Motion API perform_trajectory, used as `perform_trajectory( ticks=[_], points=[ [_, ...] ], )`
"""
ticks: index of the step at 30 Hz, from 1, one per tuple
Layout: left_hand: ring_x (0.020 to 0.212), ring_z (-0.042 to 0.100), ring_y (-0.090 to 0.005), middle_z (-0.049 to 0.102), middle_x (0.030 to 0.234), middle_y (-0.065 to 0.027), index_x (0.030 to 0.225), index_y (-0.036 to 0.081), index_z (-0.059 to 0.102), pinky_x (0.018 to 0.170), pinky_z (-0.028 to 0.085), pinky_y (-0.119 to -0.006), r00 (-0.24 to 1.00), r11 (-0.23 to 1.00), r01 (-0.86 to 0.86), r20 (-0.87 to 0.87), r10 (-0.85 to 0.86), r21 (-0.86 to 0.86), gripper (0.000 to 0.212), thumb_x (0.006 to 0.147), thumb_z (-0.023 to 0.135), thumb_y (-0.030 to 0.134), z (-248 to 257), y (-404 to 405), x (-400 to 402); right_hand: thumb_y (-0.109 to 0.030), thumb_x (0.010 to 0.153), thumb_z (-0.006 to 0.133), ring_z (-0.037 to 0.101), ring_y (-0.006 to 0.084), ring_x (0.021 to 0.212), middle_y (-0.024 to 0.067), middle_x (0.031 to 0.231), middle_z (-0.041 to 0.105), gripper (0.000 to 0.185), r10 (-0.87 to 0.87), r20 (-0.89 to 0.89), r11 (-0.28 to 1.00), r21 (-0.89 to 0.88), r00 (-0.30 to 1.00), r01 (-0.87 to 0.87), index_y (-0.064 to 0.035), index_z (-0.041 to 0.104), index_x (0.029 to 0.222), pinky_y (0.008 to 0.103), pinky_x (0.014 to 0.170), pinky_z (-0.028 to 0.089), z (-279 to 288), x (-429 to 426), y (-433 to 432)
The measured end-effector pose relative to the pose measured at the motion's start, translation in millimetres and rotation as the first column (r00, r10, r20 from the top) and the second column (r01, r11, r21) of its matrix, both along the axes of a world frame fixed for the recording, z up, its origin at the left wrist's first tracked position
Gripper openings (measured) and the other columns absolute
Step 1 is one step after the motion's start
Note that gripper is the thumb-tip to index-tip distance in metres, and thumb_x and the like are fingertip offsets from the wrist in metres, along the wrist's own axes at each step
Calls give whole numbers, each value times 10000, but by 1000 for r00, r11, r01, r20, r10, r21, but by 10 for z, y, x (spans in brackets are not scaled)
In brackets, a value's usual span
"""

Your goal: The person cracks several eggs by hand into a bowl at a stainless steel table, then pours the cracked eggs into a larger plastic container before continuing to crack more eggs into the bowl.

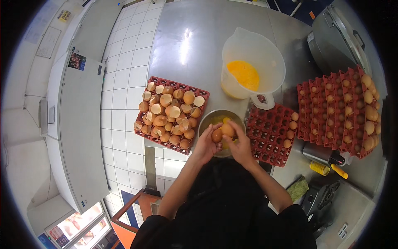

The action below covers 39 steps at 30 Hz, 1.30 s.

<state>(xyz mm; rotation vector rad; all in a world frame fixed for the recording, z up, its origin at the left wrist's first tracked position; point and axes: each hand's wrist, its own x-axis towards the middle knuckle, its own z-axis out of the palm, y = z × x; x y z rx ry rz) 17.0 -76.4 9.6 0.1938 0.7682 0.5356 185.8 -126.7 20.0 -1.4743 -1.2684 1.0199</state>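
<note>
My left hand cups a brown egg above a round metal bowl. Close against it, my right hand grips a lighter brown egg in its fingers. Whether either shell is cracked I cannot tell. Raw egg with a yolk shows inside the bowl; my hands hide part of it. To the left, a red egg tray is heaped with broken eggshells. A second red tray on the right has several eggs along its far right column.
A translucent plastic jug holding beaten egg stands behind the bowl on the steel table. Stacked red trays full of eggs rise at the right, near a large lidded pot. A portable gas stove sits at lower right.
</note>
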Motion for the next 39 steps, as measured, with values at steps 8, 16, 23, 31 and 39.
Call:
perform_trajectory(
  ticks=[8, 16, 23, 31, 39],
  points=[
    [878, 611, -102, 670, 1165, -47, 1473, 69, 544, 765, 499, -256, 939, 907, 217, -331, -93, 361, 536, 1017, 665, 323, 163, 50, -75, -166, 1034, 681, 673, 142, 932, 65, 1134, 676, 454, -271, -754, 875, -452, 598, -174, -25, 540, 1442, 277, 804, 545, -174, 287, 26],
    [1052, 703, -164, 753, 1157, -152, 1262, -46, 702, 942, 561, -317, 807, 627, 473, -590, -27, 618, 454, 891, 809, 193, -55, 90, -143, -206, 978, 753, 693, 102, 833, 77, 1101, 712, 471, 25, -415, 937, -307, 910, -165, 14, 592, 1363, 275, 741, 574, -170, 248, -31],
    [909, 775, -285, 770, 988, -229, 1151, -54, 740, 850, 595, -363, 668, 512, 589, -733, 127, 626, 501, 784, 843, 271, -7, 68, -109, -135, 883, 772, 736, 134, 804, 144, 1027, 740, 455, 148, 5, 927, -351, 989, -136, 48, 680, 1289, 284, 763, 598, 63, 214, 27],
    [924, 763, -231, 781, 1011, -204, 1146, -63, 743, 866, 584, -344, 588, 502, 655, -798, 132, 565, 489, 799, 828, 270, 67, 90, -82, -118, 858, 768, 741, 160, 779, 156, 1016, 745, 466, 146, 93, 964, -238, 985, -121, 61, 686, 1281, 290, 763, 602, 28, 181, 60],
    [919, 765, -239, 779, 1004, -202, 1143, -50, 749, 862, 582, -348, 593, 480, 664, -795, 130, 573, 456, 807, 815, 252, 90, 102, -72, -114, 854, 752, 738, 139, 799, 157, 1008, 747, 484, 183, 82, 954, -254, 980, -157, 50, 680, 1304, 286, 758, 594, 24, 253, 89]
  ],
)
